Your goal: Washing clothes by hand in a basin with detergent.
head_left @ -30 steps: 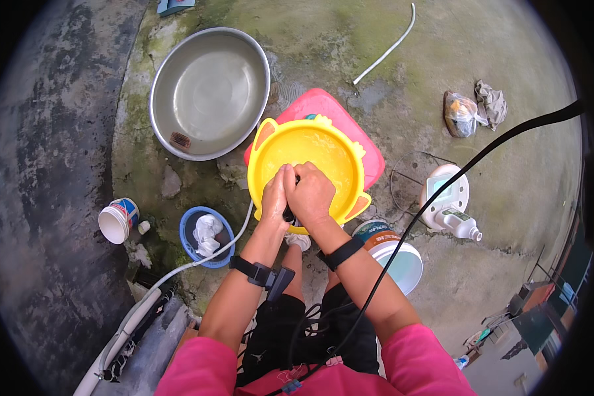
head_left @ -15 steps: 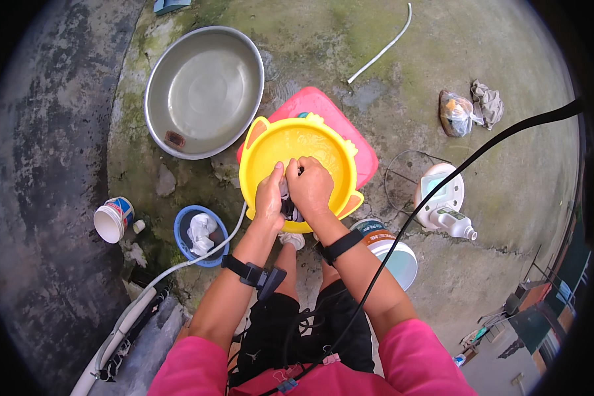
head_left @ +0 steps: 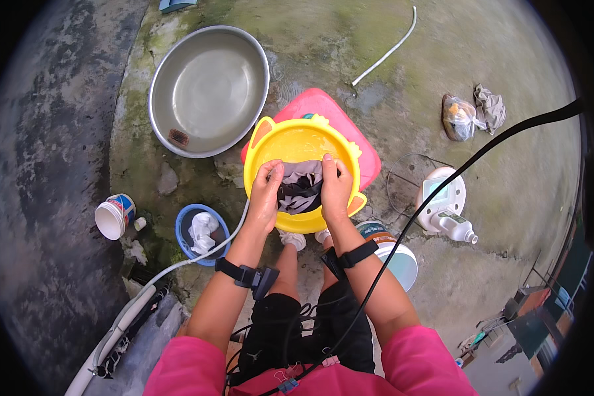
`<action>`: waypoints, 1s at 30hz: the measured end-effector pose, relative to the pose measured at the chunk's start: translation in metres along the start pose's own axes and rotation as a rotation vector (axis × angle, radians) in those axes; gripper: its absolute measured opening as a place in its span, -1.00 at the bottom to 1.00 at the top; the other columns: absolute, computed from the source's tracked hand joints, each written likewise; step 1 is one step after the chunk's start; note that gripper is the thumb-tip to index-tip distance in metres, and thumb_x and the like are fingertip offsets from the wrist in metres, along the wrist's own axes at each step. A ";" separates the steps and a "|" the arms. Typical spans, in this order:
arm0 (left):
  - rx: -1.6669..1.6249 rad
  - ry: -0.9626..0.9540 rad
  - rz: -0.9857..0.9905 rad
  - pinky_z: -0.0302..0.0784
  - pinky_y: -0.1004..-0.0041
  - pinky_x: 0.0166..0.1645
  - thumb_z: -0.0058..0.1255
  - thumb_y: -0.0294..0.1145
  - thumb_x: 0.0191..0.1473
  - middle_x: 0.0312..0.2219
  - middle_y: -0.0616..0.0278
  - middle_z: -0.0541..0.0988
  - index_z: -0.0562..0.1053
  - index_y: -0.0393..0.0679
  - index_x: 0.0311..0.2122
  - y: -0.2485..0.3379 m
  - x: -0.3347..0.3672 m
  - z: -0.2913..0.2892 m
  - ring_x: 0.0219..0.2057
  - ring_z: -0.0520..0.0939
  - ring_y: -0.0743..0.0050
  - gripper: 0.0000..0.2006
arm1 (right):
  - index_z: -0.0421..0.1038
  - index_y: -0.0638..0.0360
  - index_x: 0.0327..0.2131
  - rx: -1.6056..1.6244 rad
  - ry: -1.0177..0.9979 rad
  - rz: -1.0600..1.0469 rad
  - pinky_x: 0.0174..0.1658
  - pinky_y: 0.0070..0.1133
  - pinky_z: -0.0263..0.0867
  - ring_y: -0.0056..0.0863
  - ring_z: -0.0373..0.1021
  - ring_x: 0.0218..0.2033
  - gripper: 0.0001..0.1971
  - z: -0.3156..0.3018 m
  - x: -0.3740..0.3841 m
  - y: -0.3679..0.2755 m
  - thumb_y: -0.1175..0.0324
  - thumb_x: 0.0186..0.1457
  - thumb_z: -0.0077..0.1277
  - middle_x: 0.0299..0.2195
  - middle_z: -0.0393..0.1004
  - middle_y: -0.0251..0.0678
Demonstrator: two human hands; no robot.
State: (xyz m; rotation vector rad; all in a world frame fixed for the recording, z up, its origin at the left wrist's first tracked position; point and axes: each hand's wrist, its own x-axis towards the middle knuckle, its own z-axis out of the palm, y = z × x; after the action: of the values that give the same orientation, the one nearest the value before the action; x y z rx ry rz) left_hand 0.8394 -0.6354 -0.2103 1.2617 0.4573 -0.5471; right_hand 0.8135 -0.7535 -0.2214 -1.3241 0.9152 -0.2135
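A yellow basin (head_left: 296, 140) with ear-shaped corners stands in front of me on a pink-red square base (head_left: 322, 104). Inside it is some water. Over the basin, a grey and black cloth garment (head_left: 301, 185) is spread between my hands, bunched in folds at its middle. My left hand (head_left: 265, 197) pinches its left edge between thumb and fingers. On the opposite edge, my right hand (head_left: 336, 191) grips it the same way, thumb uppermost. What kind of garment it is cannot be made out.
A large metal tub (head_left: 208, 92) holds water at far left. Nearer are a blue basin (head_left: 222, 253) with a white bag, a small bucket (head_left: 112, 220), and a hose (head_left: 178, 264). To the right stand a white bucket (head_left: 402, 267), a bottle (head_left: 457, 226) and a plastic bag (head_left: 459, 119).
My hands were pressed together around the bunched garment; now they are apart, with the garment opened out between them. The right hand has moved rightward.
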 end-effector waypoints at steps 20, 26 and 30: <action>0.589 -0.141 0.321 0.25 0.51 -0.06 -0.34 -0.51 0.08 -0.21 0.01 0.42 0.27 -0.29 -0.04 0.004 -0.012 0.003 -0.18 0.43 0.36 -0.68 | -0.26 0.26 0.14 -0.281 -0.715 -0.025 0.05 -0.61 0.01 -0.48 0.14 -0.02 -0.13 -0.018 -0.009 -0.011 0.26 -0.14 0.10 -0.02 0.16 -0.19; 0.649 -0.072 0.301 0.22 0.50 -0.04 -0.36 -0.35 0.08 -0.24 0.02 0.44 0.33 -0.35 -0.15 0.018 -0.013 0.003 -0.15 0.42 0.33 -0.67 | 0.08 0.19 0.00 0.317 -0.529 0.396 -0.10 -0.68 0.12 -0.65 0.22 -0.19 -0.48 -0.028 -0.003 -0.001 0.30 -0.04 0.00 -0.23 0.32 -0.41; 0.640 -0.011 0.281 0.27 0.50 -0.15 -0.36 -0.37 0.07 -0.37 0.10 0.44 0.34 -0.36 -0.25 0.003 -0.014 0.002 -0.31 0.43 0.41 -0.71 | 0.16 0.10 -0.11 0.132 -0.421 0.313 -0.61 -0.76 0.07 -0.75 0.15 -0.65 -0.62 -0.022 -0.002 0.012 0.51 -0.09 -0.16 -0.57 0.27 -0.46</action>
State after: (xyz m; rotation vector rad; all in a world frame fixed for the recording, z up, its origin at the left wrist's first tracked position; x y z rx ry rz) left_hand 0.8309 -0.6351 -0.1991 1.8975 0.0810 -0.4735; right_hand 0.7936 -0.7653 -0.2302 -1.0334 0.7206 0.2376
